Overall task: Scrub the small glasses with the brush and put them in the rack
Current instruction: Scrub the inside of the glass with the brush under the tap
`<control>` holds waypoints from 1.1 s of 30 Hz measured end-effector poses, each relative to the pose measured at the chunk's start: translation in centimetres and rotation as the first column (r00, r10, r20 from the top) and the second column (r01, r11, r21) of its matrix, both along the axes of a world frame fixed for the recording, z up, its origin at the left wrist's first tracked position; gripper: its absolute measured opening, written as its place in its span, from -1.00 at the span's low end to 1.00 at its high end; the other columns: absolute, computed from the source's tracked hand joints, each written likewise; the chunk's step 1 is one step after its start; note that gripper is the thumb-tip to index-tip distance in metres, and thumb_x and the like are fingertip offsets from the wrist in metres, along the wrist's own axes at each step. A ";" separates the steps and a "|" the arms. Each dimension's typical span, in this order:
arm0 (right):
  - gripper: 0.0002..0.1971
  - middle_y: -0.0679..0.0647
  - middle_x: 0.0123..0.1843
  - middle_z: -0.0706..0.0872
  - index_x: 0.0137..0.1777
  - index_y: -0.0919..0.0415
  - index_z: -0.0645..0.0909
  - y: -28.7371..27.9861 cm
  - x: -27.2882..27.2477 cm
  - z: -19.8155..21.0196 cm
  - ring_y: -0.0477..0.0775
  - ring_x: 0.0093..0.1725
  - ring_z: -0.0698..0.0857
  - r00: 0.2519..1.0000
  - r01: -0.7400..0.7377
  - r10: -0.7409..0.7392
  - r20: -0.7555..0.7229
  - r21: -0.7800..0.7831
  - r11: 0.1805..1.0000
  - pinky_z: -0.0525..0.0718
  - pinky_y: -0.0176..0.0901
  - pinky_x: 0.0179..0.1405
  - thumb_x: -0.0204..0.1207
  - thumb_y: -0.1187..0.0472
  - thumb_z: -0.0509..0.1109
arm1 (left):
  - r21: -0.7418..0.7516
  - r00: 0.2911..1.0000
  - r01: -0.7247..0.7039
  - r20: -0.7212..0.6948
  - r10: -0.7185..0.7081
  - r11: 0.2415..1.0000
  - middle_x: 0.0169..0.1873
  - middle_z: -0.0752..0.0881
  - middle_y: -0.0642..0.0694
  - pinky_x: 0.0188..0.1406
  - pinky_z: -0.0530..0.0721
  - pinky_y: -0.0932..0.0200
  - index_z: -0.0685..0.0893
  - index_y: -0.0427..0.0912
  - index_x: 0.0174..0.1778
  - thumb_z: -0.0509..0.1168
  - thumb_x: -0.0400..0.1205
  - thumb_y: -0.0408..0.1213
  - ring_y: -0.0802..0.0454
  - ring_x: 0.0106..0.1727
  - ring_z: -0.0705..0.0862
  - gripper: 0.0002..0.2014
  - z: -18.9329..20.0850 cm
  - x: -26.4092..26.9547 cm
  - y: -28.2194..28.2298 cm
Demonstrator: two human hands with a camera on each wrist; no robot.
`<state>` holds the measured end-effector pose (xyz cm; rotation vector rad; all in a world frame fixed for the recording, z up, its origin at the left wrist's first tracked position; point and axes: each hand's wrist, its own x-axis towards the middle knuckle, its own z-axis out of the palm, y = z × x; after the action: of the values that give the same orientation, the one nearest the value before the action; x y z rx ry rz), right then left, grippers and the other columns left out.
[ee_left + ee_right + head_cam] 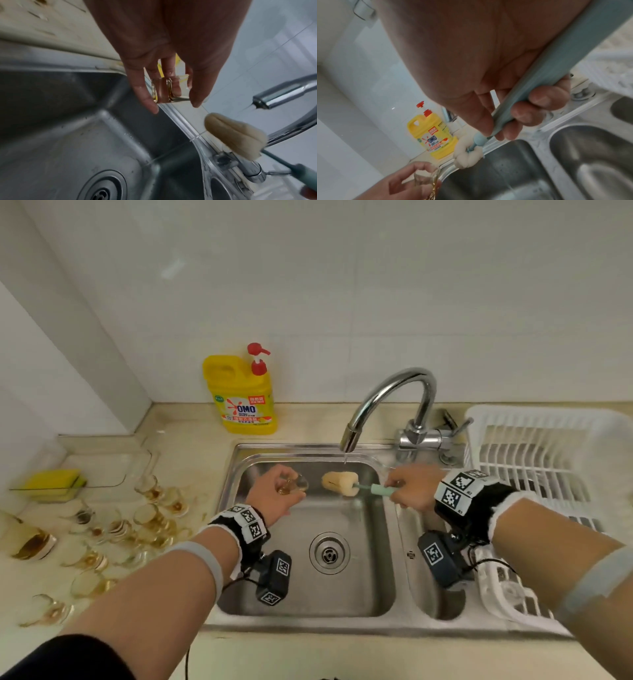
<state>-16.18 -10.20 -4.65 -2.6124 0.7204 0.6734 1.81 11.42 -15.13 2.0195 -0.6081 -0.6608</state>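
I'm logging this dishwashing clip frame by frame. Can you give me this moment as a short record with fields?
left hand: holds a small glass over the sink
right hand: grips the brush by its handle
brush head: apart from the glass, not inside it
tap: thin stream running
dirty glasses: on the counter, left of the sink
rack: right of the sink; no glasses visible in it

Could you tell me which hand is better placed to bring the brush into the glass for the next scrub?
Right hand: it grips the brush, whose sponge head points at the glass in the left hand.
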 end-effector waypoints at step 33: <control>-0.93 -0.07 -0.07 0.64 0.05 0.00 0.60 -5.3 5.0 -3.2 0.04 -0.11 0.68 0.951 -0.298 0.308 -0.006 -0.268 0.916 0.72 -0.04 -0.14 0.63 0.11 0.30 | 0.064 0.962 0.267 0.039 -0.270 0.962 0.07 0.74 0.15 0.21 0.48 0.36 0.73 0.00 0.32 0.59 0.48 -0.30 0.23 0.12 0.63 -0.53 -2.2 1.7 -8.9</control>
<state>-11.19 -15.45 -7.81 -3.0152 0.4190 0.6490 3.48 2.51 -17.31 2.0291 -0.9117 -0.8004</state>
